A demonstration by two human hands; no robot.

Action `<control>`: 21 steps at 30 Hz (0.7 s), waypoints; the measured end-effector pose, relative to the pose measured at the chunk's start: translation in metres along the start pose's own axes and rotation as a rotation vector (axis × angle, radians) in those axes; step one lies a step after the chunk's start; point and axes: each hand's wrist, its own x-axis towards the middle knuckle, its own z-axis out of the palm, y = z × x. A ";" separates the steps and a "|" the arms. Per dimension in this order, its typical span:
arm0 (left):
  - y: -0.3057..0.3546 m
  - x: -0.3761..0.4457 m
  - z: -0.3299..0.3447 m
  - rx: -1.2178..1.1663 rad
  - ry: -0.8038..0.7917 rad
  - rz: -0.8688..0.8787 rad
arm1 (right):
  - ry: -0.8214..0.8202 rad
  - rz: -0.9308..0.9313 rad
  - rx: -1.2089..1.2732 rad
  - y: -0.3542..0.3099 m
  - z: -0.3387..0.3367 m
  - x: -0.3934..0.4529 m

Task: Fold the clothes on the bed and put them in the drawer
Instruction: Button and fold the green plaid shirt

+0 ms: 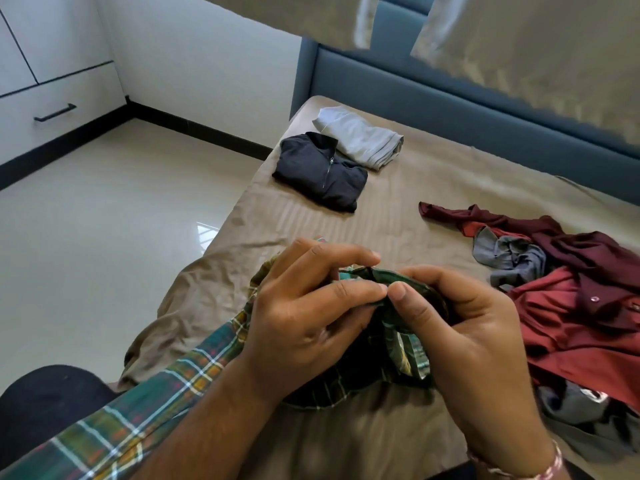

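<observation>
Pinching the green plaid shirt (394,344) above the bed (398,209) with left hand (304,317) and right hand (460,327), we have two folded: dark zip jacket (320,173), grey garment (360,136). The maroon pile (571,292) and closed drawer (55,112) remain.

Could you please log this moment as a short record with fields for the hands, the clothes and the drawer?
left hand: pinches the green plaid shirt
right hand: pinches the same shirt
folded so far: dark zip jacket and light grey garment, side by side on the bed
unfolded: heap of maroon and grey clothes to the right
drawer: closed, across the floor
</observation>
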 end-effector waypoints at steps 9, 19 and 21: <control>-0.007 -0.006 0.004 -0.078 -0.039 -0.123 | -0.078 -0.082 -0.136 0.017 -0.005 0.004; -0.009 -0.008 0.001 -0.295 -0.184 -0.527 | -0.026 -0.314 -0.442 0.029 -0.002 -0.002; -0.007 -0.008 0.004 -0.263 -0.150 -0.537 | -0.039 -0.356 -0.474 0.034 -0.002 -0.004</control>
